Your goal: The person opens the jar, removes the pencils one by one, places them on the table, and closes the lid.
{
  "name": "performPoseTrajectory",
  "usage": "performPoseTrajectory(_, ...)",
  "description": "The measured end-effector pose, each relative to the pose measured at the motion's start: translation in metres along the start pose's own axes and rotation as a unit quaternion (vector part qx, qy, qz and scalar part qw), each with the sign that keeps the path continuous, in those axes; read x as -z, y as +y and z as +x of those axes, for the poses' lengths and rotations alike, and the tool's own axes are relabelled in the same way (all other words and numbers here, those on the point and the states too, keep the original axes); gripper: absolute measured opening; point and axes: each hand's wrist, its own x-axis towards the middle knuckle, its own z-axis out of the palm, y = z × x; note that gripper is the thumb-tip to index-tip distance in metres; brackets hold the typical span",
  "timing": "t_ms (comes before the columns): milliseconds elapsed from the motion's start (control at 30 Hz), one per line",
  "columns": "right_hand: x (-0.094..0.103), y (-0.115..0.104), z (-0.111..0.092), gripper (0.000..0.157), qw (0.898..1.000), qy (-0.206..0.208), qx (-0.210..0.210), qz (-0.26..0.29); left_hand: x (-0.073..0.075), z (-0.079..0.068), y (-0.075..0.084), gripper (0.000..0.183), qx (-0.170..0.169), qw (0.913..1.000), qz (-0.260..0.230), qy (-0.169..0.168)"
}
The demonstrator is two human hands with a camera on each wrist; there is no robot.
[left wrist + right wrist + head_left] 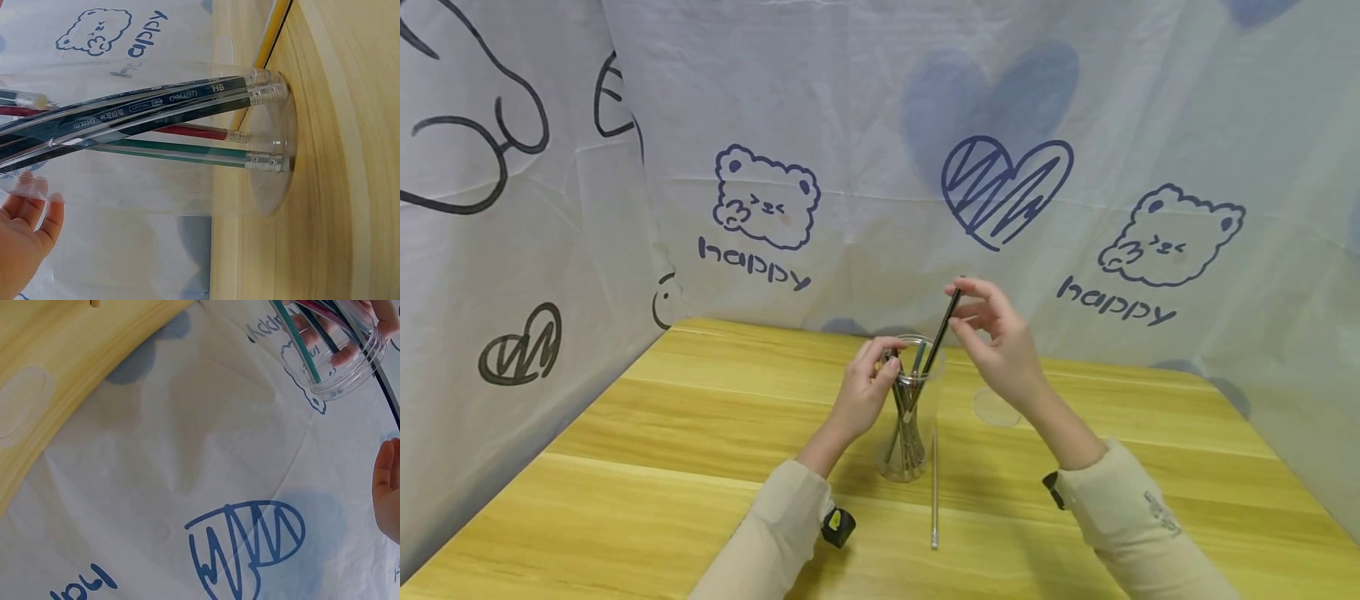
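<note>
A clear plastic jar (936, 417) stands upright on the table, its mouth uncovered. My left hand (867, 392) grips it near the rim, fingers against the wall. Inside lean several pencils, including dark blue ones (206, 97) marked HB, a green pencil (194, 154) and a red pencil (197, 131), their metal-banded ends at the bottom. Above the rim, my right hand (1000, 342) pinches the upper end of a black pencil (946, 323), whose lower part is still inside the jar. In the right wrist view, the right hand (389, 494) is partly cut off by the frame edge.
One pencil (935, 492) lies on the wooden table (700, 433), right of the jar's base. A clear round lid (997, 407) rests flat behind it to the right. White cloth (865, 108) with printed drawings hangs around the table's back and sides.
</note>
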Motion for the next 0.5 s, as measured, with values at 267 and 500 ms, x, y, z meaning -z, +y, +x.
performPoseTrajectory(267, 0.0030, -0.0006, 0.0002, 0.069, 1.000, 0.002, -0.009, 0.012, 0.0002, 0.0006, 0.0014, 0.030, -0.001, 1.0000, -0.001, -0.001)
performPoseTrajectory(500, 0.0037, -0.0025, 0.0023, 0.073, 0.999, 0.022, -0.002, 0.040, -0.0007, 0.0003, 0.0006, 0.029, 0.001, 1.0000, 0.000, 0.001)
